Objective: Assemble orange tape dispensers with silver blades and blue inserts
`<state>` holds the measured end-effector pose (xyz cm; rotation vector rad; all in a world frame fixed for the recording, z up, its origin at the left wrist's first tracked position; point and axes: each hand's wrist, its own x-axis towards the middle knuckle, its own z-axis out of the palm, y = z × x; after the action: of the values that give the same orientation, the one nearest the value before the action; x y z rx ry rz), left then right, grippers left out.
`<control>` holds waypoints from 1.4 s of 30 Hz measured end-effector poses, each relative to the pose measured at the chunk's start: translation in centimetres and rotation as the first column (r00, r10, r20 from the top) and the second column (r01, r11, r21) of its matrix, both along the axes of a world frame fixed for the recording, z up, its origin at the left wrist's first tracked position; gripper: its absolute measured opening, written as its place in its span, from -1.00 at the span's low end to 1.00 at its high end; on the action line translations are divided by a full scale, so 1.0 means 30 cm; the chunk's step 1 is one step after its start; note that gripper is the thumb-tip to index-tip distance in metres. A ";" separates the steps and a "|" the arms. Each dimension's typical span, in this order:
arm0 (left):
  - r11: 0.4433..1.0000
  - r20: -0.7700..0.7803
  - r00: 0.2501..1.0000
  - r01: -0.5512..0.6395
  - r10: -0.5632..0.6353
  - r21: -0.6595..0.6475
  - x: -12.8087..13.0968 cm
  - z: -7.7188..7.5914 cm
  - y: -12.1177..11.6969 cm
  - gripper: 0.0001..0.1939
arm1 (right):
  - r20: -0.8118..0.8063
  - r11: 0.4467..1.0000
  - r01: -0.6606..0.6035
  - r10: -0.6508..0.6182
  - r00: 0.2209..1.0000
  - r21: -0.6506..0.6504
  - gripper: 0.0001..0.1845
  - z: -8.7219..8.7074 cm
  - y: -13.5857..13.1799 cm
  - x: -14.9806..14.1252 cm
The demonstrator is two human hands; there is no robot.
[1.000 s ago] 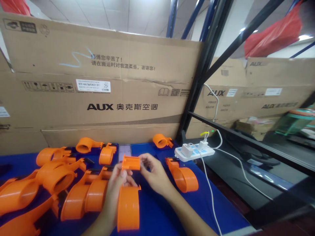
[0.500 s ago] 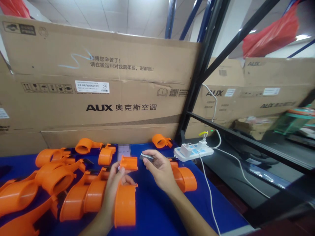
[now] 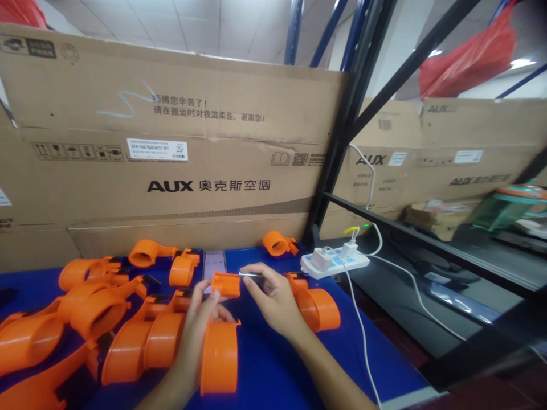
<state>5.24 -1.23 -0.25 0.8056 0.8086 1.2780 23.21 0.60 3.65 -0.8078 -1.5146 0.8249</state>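
Blade (image 3: 252, 275) now at orange dispenser (image 3: 220, 340), right hand (image 3: 273, 299) closer.

Blue-covered table (image 3: 273, 364), tall cardboard boxes (image 3: 171, 142) behind, dark metal racking (image 3: 354, 114), white tiled ceiling (image 3: 205, 23)

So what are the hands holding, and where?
The left hand grips an orange plastic holder near its narrow top end. The right hand pinches a small metal strip by one end.

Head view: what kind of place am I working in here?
Most likely a small assembly bench in a warehouse or workshop: many identical orange plastic housings lie on a blue table, large AUX cardboard boxes stand behind, and dark steel racking rises beside them.
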 end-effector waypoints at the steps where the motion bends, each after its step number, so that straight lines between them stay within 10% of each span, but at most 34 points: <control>1: 1.000 -0.012 1.000 -0.005 0.005 -0.013 0.002 0.000 -0.001 -0.21 | 0.036 1.000 0.008 -0.008 0.999 0.013 -0.78 0.000 -0.001 0.001; 14: 0.995 -0.100 0.991 -0.095 0.091 -0.034 0.030 0.020 -0.057 -0.23 | 0.163 0.968 -0.251 0.251 0.954 -0.024 -0.17 0.007 -0.034 0.023; 28: 0.994 -0.143 0.984 -0.101 0.106 0.039 0.032 0.030 -0.069 -0.43 | 0.160 0.908 -0.413 0.419 0.894 -0.070 -0.08 0.027 -0.052 0.022; 38: 0.978 -0.131 0.970 -0.207 0.207 0.010 0.029 0.029 -0.059 -0.33 | -0.021 0.995 0.069 -0.071 0.997 -0.074 -0.60 -0.025 -0.007 -0.010; 42: 0.974 -0.140 0.964 -0.227 0.226 0.005 0.029 0.026 -0.052 -0.32 | 0.015 0.996 0.077 -0.077 0.997 -0.044 -0.72 -0.029 0.006 0.003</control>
<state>6.10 -2.78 0.53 0.8173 1.0432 1.4286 23.30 0.76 2.78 -0.9007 -1.4716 0.8001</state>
